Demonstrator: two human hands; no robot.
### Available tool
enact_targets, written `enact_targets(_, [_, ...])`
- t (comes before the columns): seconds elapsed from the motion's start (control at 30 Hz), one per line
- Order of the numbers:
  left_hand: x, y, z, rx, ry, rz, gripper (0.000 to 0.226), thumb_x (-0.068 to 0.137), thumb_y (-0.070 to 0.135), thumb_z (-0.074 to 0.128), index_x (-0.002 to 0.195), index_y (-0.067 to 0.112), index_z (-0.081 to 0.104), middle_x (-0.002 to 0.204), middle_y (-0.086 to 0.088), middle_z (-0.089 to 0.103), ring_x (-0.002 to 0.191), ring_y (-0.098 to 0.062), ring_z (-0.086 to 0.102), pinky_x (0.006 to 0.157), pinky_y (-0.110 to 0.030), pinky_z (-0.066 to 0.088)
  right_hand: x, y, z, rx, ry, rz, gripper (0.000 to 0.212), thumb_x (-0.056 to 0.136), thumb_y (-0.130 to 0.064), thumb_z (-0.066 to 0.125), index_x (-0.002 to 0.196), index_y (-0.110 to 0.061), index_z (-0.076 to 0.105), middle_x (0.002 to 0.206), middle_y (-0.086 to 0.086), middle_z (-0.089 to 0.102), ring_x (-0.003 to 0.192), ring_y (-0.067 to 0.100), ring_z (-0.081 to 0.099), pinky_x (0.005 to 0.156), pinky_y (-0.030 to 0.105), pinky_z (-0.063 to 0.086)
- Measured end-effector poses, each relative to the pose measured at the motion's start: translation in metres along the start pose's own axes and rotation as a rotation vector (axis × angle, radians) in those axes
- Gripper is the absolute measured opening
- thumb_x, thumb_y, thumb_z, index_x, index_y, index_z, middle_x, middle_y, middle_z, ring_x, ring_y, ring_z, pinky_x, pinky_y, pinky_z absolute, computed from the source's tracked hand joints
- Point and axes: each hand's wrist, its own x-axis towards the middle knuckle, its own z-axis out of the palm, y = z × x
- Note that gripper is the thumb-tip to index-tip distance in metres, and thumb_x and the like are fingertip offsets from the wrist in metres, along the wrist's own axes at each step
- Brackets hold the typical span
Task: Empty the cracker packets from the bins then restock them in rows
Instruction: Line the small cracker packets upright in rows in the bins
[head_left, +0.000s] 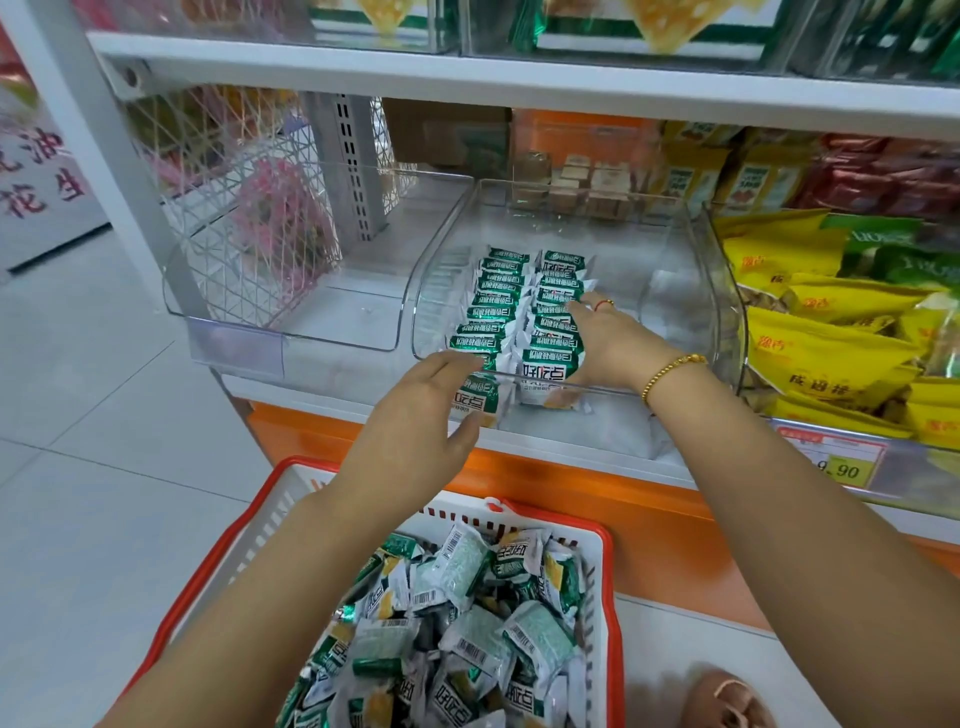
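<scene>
Here, at the centre of the frame, green and white cracker packets (506, 301) stand in two neat rows inside a clear bin (693, 291) on the shelf. Your right hand (605, 345) is in the bin, its fingers (577, 312) straight and pressed together against the right side of the right-hand row. Your left hand (421, 410) reaches the bin's front rim at the left-hand row, fingers (452, 364) straight and together on the front packet with the thumb spread below, while at the bottom centre a red and white basket (605, 551) holds a heap of loose packets (467, 623).
</scene>
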Motion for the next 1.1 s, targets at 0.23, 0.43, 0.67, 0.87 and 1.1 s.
enact_targets(0.23, [-0.001, -0.003, 0.001, 0.001, 0.005, 0.006, 0.052, 0.093, 0.02, 0.057, 0.142, 0.02, 0.04, 0.147, 0.004, 0.04, 0.132, -0.011, 0.04, 0.096, -0.006, 0.018, 0.004, -0.009, 0.001, -0.103, -0.087, 0.023, 0.067, 0.074, -0.053, 0.075, 0.124, -0.014, 0.053, 0.12, 0.009, 0.058, 0.115, 0.027, 0.043, 0.092, 0.028, 0.037])
enact_targets(0.43, [0.0, -0.002, 0.0, -0.019, 0.028, 0.004, 0.05, 0.093, 0.019, 0.057, 0.141, 0.018, 0.043, 0.146, 0.003, 0.042, 0.127, -0.013, 0.046, 0.093, -0.006, 0.022, 0.0, -0.016, -0.009, -0.055, -0.078, -0.046, 0.091, 0.077, -0.031, 0.079, 0.15, -0.013, 0.027, 0.147, 0.016, 0.035, 0.134, 0.028, 0.034, 0.107, 0.032, 0.034])
enact_targets(0.67, [-0.035, -0.003, 0.003, -0.181, 0.111, -0.052, 0.012, 0.093, 0.021, 0.057, 0.103, 0.017, 0.063, 0.103, 0.008, 0.056, 0.087, 0.0, 0.049, 0.074, -0.003, 0.035, -0.053, -0.04, -0.026, 0.122, 0.352, -0.103, 0.022, 0.085, -0.032, 0.068, 0.097, -0.015, 0.061, 0.094, 0.0, 0.058, 0.09, 0.016, 0.053, 0.086, 0.034, 0.046])
enact_targets(0.87, [-0.086, -0.036, 0.052, -0.091, -0.288, -0.247, 0.03, 0.094, 0.034, 0.055, 0.069, 0.017, 0.049, 0.066, -0.002, 0.056, 0.06, -0.014, 0.05, 0.054, -0.027, 0.034, -0.125, -0.06, 0.034, 0.119, 0.066, -0.347, 0.028, 0.09, -0.039, 0.06, 0.075, -0.015, 0.057, 0.065, -0.007, 0.052, 0.064, 0.007, 0.046, 0.064, 0.029, 0.043])
enact_targets(1.1, [-0.144, -0.066, 0.127, -0.007, -0.675, -0.21, 0.028, 0.096, 0.02, 0.051, 0.124, 0.018, 0.051, 0.126, -0.001, 0.052, 0.109, -0.021, 0.054, 0.088, -0.035, 0.047, -0.153, -0.043, 0.174, -0.254, -0.435, -0.224, 0.054, 0.088, -0.031, 0.066, 0.133, -0.011, 0.043, 0.133, 0.012, 0.048, 0.122, 0.03, 0.047, 0.095, 0.05, 0.047])
